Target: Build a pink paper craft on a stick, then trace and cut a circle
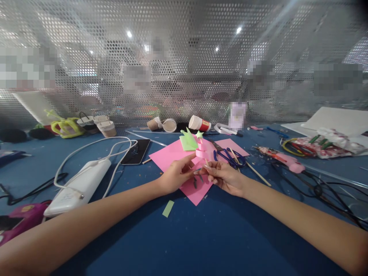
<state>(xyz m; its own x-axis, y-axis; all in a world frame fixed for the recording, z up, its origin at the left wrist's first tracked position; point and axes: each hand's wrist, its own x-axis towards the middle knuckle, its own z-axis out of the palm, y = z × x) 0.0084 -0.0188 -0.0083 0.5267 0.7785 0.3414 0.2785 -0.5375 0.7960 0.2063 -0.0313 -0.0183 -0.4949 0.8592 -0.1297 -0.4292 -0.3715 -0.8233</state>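
My left hand and my right hand meet over a pink paper sheet on the blue table. Both pinch a small pink paper piece between their fingertips. Just beyond the fingers stands a little craft: a pink paper coil with a green star on a stick and a green cut-paper shape. Blue-handled scissors lie right of the craft, close to my right hand.
A phone and a white power bank with cables lie at the left. Paper cups lie at the back by the mesh wall. A pink glue gun, wires and a packet sit at the right. A green paper strip lies near me.
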